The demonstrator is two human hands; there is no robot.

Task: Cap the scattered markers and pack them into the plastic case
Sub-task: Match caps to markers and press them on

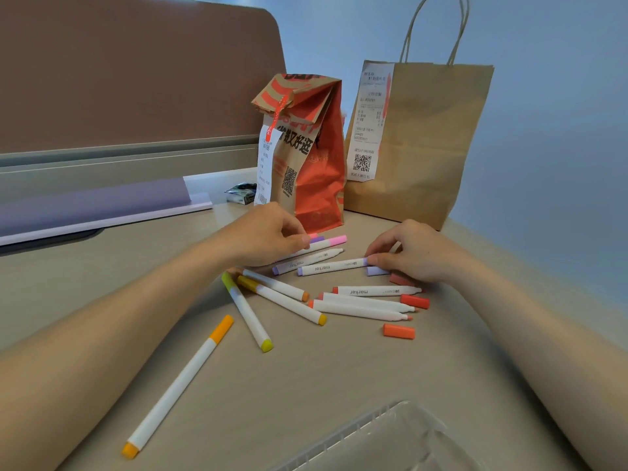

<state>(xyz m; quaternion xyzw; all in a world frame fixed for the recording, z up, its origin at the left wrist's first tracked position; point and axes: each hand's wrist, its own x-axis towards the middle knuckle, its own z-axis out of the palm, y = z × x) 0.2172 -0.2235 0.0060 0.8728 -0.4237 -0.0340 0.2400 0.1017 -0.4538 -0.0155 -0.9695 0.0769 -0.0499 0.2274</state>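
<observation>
Beige desk (pixel 339 385), paper bags (pixel 418 141) behind. L hand (pixel 268 232) curled, pinching pink marker (pixel 323 245); R hand (pixel 414 253) pinching tip end of lilac marker (pixel 331 266), loose lilac cap (pixel 378 271) just beside. Near edge: plastic case (pixel 390 433). Best done thus: match cap colour w/ barrel, align axially, press till seated, steady barrel w/ other hand.
</observation>
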